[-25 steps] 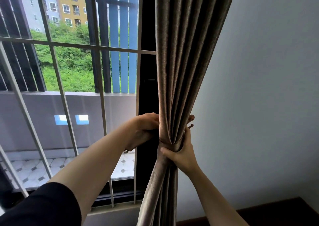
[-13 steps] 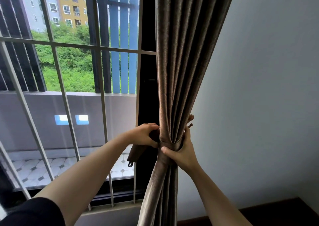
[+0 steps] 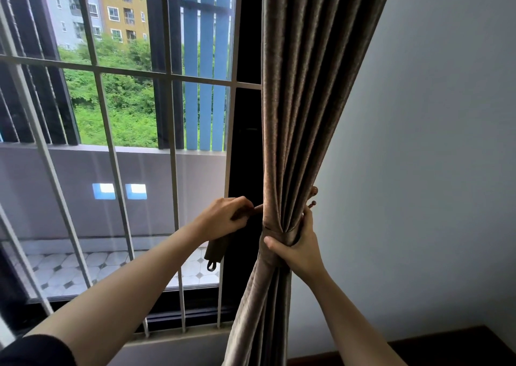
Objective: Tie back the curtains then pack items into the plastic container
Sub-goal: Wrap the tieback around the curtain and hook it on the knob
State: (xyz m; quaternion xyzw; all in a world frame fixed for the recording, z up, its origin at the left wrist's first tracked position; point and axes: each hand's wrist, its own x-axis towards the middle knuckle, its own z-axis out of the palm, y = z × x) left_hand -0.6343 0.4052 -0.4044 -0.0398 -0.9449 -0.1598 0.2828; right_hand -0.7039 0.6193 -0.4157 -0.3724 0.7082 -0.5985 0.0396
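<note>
Beside a barred window and pale wall, the right hand point(image 3: 296, 249) grips the gathered curtain point(image 3: 290, 142) at centre, while the left hand point(image 3: 226, 217) pinches the tieback strap point(image 3: 216, 249) at nine o'clock; tying is under way, and next the strap's loop must reach the wall hook point(image 3: 313, 196)

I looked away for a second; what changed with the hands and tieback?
The left hand drew the tieback strap out from behind the curtain, leftward; its ringed end now dangles below. The right hand stayed clamped around the gathered curtain.
</note>
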